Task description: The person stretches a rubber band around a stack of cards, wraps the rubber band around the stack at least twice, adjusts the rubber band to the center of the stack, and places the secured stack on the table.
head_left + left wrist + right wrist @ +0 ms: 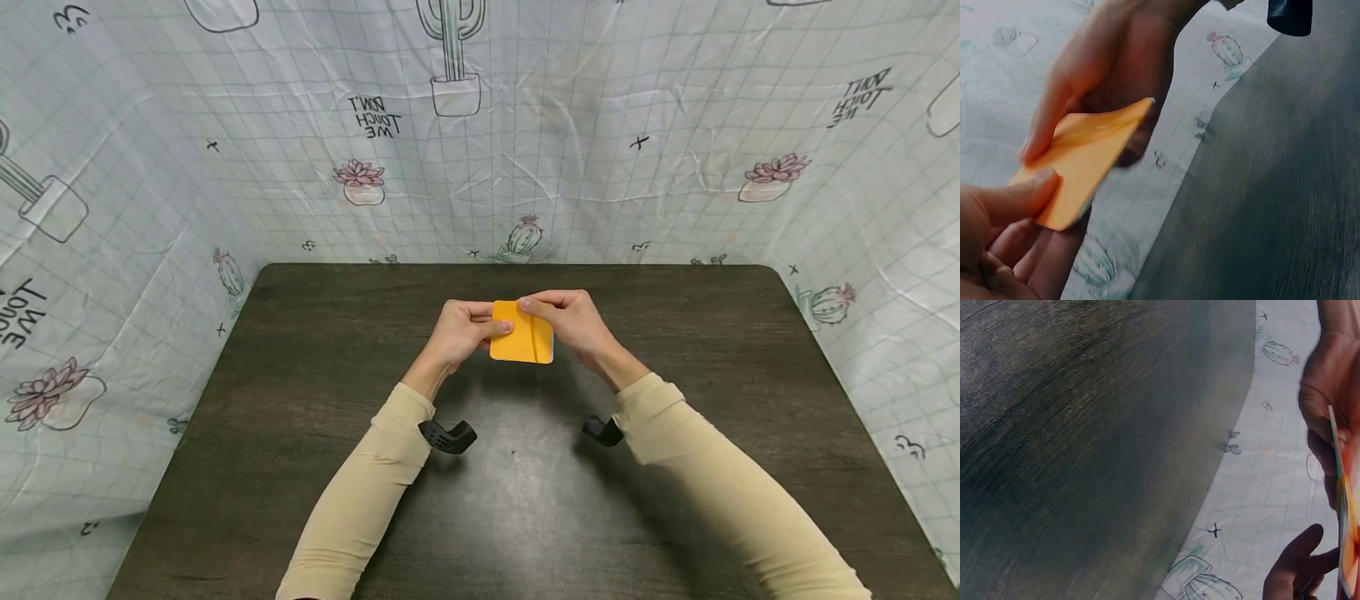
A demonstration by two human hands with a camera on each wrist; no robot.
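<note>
A small orange notebook (pixel 512 337) with a darker elastic band down its right part is held up above the table, cover facing the head camera. My left hand (pixel 465 329) pinches its left side, thumb flat on the cover and fingers behind. At the top edge, my right hand (pixel 576 325) holds it with the thumb close to the band's upper end. In the left wrist view the notebook (pixel 1085 162) appears tilted, closed, between both hands. The right wrist view shows the notebook (pixel 1346 550) nearly edge-on at the right border, partly cut off.
A dark wood-grain table (pixel 300 358) lies beneath the hands. Behind and at both sides hangs a pale grid-patterned curtain (pixel 585 183) with cactus drawings. Black wrist devices (pixel 447 437) sit below each hand at the sleeve cuffs.
</note>
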